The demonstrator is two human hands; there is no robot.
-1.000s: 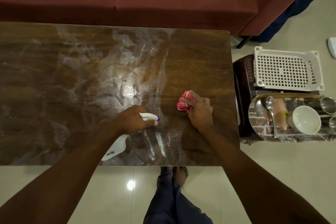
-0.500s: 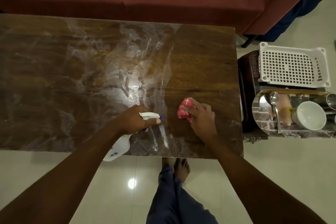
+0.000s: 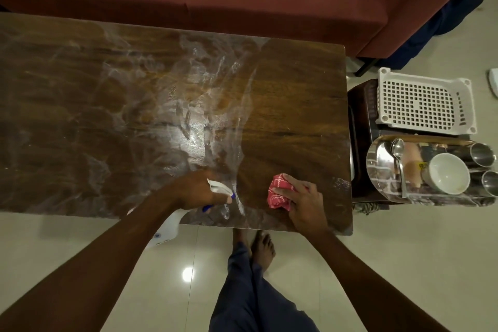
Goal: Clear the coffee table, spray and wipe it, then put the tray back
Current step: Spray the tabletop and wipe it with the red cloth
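The worktop is cleared and mostly filmed with spray, only its 3 o'clock end wiped. My left hand grips the sprayer; my right hand presses the cloth at 5 o'clock. The tray waits off at 3 o'clock, to go back last.

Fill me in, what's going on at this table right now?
A person is mid-clean on the coffee table. The left hand holds a spray bottle; the right hand presses a red cloth onto the drier right end. The rest looks streaky. The steel tray of dishes waits on a side stand.
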